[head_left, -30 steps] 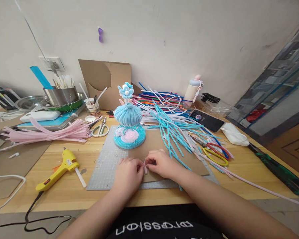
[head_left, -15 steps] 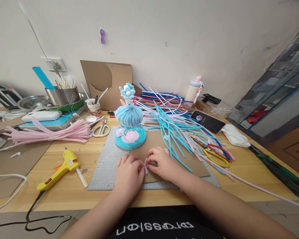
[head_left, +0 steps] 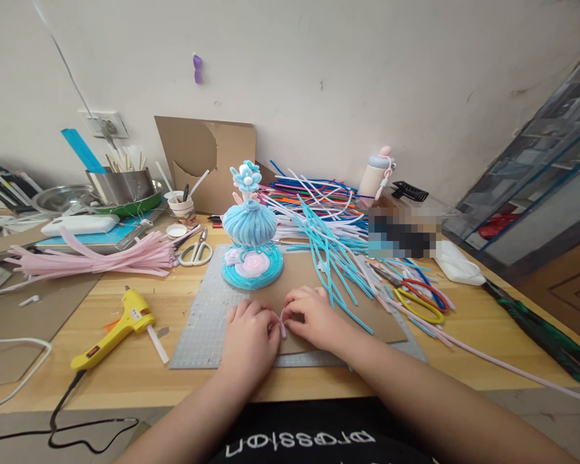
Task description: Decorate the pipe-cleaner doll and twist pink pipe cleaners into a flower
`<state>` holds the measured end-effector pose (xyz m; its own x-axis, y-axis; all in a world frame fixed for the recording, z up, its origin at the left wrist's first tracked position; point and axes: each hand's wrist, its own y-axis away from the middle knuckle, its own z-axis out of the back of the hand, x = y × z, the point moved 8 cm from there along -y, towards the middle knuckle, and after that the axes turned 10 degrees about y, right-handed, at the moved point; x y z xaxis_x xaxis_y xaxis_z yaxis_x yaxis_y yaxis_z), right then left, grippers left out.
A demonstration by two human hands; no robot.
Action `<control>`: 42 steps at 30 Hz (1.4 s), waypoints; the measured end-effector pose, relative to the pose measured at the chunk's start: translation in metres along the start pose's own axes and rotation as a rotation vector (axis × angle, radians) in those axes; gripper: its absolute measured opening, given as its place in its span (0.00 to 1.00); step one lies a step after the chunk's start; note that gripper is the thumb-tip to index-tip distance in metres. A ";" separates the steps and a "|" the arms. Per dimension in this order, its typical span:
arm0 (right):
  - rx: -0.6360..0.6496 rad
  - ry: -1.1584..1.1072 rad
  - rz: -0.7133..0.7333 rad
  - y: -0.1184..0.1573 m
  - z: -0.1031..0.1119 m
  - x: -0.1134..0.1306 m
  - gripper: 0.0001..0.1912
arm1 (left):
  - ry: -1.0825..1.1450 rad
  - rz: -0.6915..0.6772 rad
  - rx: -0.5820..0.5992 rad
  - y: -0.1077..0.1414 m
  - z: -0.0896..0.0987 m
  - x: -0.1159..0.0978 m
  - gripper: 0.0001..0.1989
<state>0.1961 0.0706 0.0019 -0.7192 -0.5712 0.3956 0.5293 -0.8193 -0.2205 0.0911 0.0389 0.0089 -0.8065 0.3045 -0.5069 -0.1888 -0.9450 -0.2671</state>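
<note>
A short pink pipe cleaner (head_left: 283, 327) is pinched between my two hands, low over the cardboard sheet (head_left: 333, 322). My left hand (head_left: 254, 332) is closed on it from the left, thumb and forefinger together. From the right, my right hand (head_left: 312, 319) grips the same piece with its fingertips; most of the piece is hidden by the fingers. Just beyond the hands stands a blue pipe-cleaner ornament (head_left: 250, 222) with a pleated round body, a flower on top and a flat round base with a pink centre. Loose turquoise pipe cleaners (head_left: 336, 264) lie to the right.
On the left lie a yellow glue gun (head_left: 116, 332), a bundle of pink pipe cleaners (head_left: 91, 254) and scissors (head_left: 196, 248). A grey cutting mat (head_left: 198, 335) lies under the cardboard. Pliers with red and yellow handles (head_left: 418, 309) and a bottle (head_left: 374, 177) are at right.
</note>
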 end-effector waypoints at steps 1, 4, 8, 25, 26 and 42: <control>0.000 0.000 0.000 0.000 0.000 0.000 0.04 | -0.002 -0.001 0.000 0.000 0.000 0.000 0.06; -0.002 0.002 0.000 0.001 0.000 0.000 0.04 | -0.003 -0.005 0.000 0.000 -0.001 0.000 0.06; -0.001 0.001 0.002 0.001 -0.001 0.000 0.04 | 0.000 -0.013 0.003 0.000 0.000 0.000 0.06; -0.002 -0.013 -0.007 0.000 -0.003 -0.001 0.04 | -0.018 -0.011 0.011 -0.001 -0.001 -0.001 0.07; -0.003 -0.015 -0.006 0.000 -0.003 -0.001 0.04 | -0.019 -0.011 0.011 -0.001 -0.001 -0.001 0.07; 0.006 -0.013 -0.010 0.000 -0.004 -0.002 0.04 | -0.014 -0.013 0.021 -0.001 -0.001 -0.002 0.07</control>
<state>0.1954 0.0716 -0.0020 -0.7187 -0.5623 0.4090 0.5250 -0.8245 -0.2111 0.0932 0.0393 0.0089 -0.8117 0.3149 -0.4919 -0.2110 -0.9434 -0.2558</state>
